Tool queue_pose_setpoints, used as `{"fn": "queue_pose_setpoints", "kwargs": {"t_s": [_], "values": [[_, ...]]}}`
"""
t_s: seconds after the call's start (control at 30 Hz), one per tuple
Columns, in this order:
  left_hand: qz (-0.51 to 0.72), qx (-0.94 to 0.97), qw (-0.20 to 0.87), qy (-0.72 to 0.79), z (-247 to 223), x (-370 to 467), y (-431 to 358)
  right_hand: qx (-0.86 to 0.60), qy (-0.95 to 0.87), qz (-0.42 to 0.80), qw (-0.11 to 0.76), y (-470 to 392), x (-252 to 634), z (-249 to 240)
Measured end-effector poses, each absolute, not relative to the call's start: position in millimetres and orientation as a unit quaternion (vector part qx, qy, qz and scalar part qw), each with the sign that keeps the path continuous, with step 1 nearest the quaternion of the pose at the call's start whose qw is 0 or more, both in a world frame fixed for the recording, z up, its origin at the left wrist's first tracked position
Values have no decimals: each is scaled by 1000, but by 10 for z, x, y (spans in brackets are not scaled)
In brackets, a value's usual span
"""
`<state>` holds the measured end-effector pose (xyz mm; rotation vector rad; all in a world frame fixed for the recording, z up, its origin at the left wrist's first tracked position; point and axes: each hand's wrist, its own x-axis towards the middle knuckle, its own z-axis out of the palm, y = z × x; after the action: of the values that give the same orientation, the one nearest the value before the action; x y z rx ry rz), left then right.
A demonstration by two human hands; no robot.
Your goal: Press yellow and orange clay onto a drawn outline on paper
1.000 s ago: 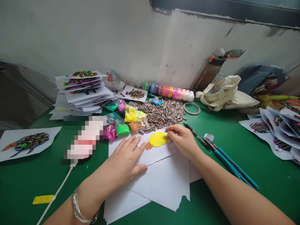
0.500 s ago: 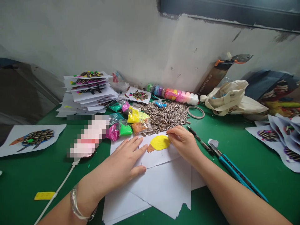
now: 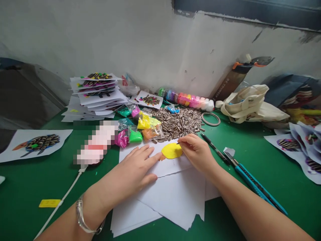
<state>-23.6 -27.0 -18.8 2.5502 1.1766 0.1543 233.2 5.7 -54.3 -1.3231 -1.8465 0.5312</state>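
Note:
A flattened yellow clay oval with an orange clay piece at its left end lies on a torn sheet of white paper. My left hand rests on the paper with fingers spread, its index fingertip by the orange clay. At the oval's right end, my right hand is closed in a pinch. A small dark piece shows at its fingertips; its kind is too small to make out. More white sheets lie underneath.
Bags of coloured clay and a heap of striped sunflower seeds lie beyond my hands. A black pen and blue utility knife are at right. Finished seed pictures are stacked at back left; a tape ring lies behind.
The whole view has shifted slightly. My left index finger now covers more of the orange clay; my right hand keeps its pinch at the yellow oval's right end.

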Motion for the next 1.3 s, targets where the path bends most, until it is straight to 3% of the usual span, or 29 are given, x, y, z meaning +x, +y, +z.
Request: {"fn": "queue_pose_setpoints", "kwargs": {"t_s": [0.4,0.73,1.3], "values": [[-64,877,165,447,-67,-15,-312,-535,-698,220,423,109,2312,-653],[-57,878,162,447,-117,-15,-302,-579,-564,374,453,115,2394,-565],[-48,877,177,445,-134,-36,-305,-544,-644,308,440,136,2464,-631]]}}
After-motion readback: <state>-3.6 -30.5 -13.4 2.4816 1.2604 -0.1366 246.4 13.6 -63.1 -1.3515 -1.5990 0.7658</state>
